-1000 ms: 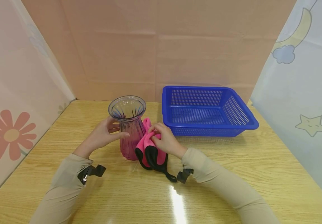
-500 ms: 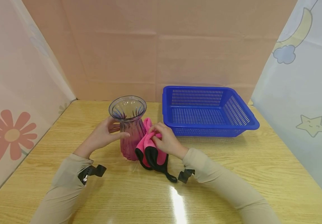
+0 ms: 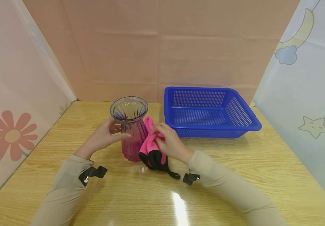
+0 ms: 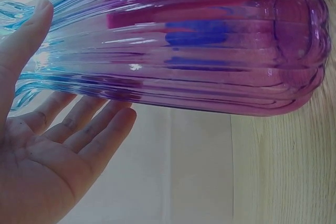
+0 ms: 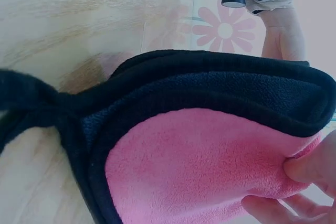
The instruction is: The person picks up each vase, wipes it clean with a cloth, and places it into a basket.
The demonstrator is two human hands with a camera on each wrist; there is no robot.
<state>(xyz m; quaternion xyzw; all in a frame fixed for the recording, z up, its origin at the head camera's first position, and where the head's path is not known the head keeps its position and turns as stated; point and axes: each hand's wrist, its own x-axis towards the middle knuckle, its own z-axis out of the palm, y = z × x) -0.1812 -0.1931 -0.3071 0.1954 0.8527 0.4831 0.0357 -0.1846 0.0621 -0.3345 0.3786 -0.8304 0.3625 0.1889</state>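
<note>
A ribbed glass vase point(image 3: 134, 138), clear-blue at its flared rim and purple-pink below, stands upright on the table. My left hand point(image 3: 103, 136) holds it from the left, thumb across the front and fingers behind; in the left wrist view the palm stays apart from the glass. My right hand point(image 3: 169, 141) pinches a folded pink cloth point(image 3: 152, 145) with black edging and a black hanging loop. The cloth lies against the vase's right side. Close up in the right wrist view, the cloth point(image 5: 189, 166) looks plush, with the thumb and fingers at its edge.
Behind and to the right, a blue plastic basket point(image 3: 213, 133) with slotted walls rests on the wooden table point(image 3: 140, 201). A tan backdrop point(image 3: 159, 50) closes off the far side, and printed sheets hang left and right.
The right hand has shifted slightly right, and the cloth's black lower part and loop have risen a little with it. Left hand and vase stay in place.
</note>
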